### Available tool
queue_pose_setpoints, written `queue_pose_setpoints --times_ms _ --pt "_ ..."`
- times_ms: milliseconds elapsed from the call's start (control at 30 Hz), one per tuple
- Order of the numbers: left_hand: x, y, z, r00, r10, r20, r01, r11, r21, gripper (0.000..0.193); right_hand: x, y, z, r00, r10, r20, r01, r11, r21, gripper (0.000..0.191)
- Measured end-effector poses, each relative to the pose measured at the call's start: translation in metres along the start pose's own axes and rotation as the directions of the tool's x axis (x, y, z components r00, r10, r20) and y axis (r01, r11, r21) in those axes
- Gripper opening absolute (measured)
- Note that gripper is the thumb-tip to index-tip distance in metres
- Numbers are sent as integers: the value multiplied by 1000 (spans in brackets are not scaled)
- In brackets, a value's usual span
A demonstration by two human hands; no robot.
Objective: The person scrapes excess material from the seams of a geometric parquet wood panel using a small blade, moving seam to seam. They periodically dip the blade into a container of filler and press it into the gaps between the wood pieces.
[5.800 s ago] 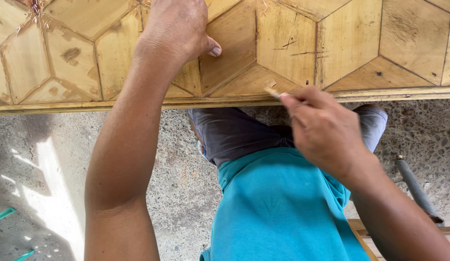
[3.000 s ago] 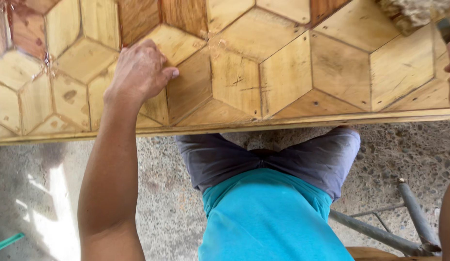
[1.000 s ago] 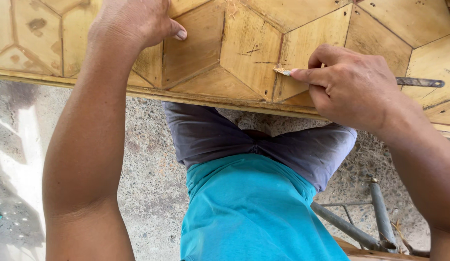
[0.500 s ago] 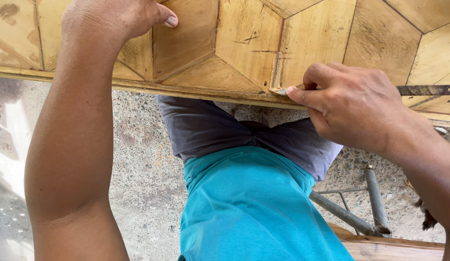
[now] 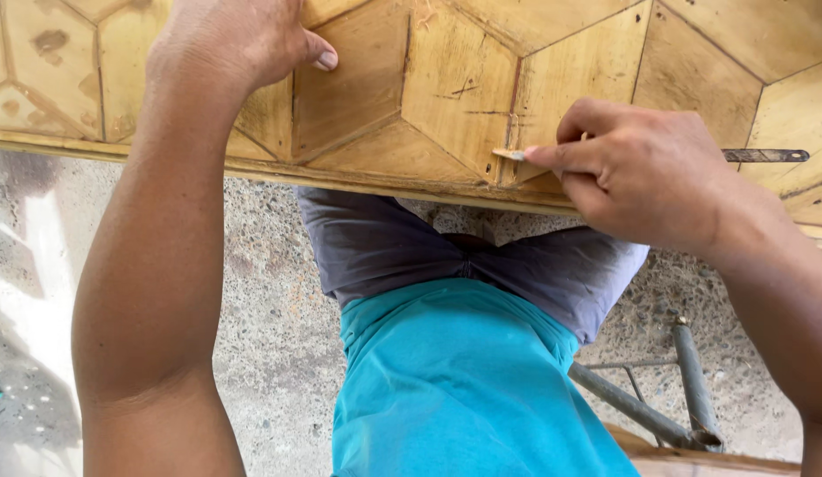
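Where we work: the thin sliver [image 5: 508, 154] sits at a seam in the wood panel [image 5: 446, 97], close to the panel's near edge and right of its middle.
Sliver: we see only a short pale tip sticking out to the left of our fingertips; we cannot tell what it is made of.
Right hand [image 5: 645, 177]: we pinch the sliver between thumb and forefinger, the other fingers curled under, knuckles over the panel's edge.
Left hand [image 5: 238, 40]: we press it flat on the panel well to the left of the sliver, thumb stretched out to the right, nothing held in it.
Hands to each other: well apart, both on the same panel.
Panel: yellowish wood pieces fitted in hexagon and diamond shapes, dark seams between them, a narrow strip along the near edge; it serves as our tabletop.
Metal blade [image 5: 764, 155]: a dark slim piece lies flat on the panel just right of our right hand.
Below the panel: our turquoise shirt [image 5: 464, 389] and grey shorts [image 5: 517, 265] over a rough concrete floor [image 5: 269, 291].
Lower right: grey metal bars [image 5: 685, 389] lie on the floor.
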State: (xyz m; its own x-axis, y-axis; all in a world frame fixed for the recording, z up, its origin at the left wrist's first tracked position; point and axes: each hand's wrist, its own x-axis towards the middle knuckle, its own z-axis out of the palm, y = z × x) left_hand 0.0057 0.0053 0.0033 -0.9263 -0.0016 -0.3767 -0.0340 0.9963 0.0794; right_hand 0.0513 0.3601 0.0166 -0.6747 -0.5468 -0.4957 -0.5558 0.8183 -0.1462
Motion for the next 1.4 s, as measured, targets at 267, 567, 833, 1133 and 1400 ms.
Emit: queue_pose_setpoints --times_ms 267,567,833,1133,1400 --pt "7 1 1 992 100 -76 -89 987 137 60 -4 9 -13 972 -40 -230 86 977 196 34" --pt "5 0 3 998 30 -52 -26 997 79 58 -23 -3 8 997 -47 -57 55 990 131 36" --pt "10 -6 7 980 159 -123 -137 976 169 63 -22 9 -1 938 26 -345 65 967 247 35" --pt "6 -3 4 998 31 -47 -29 998 55 59 -24 -4 13 971 -66 -229 69 998 5 32" --pt "9 0 3 988 111 -112 -91 981 173 59 -24 2 9 946 -55 -321 113 980 166 33"
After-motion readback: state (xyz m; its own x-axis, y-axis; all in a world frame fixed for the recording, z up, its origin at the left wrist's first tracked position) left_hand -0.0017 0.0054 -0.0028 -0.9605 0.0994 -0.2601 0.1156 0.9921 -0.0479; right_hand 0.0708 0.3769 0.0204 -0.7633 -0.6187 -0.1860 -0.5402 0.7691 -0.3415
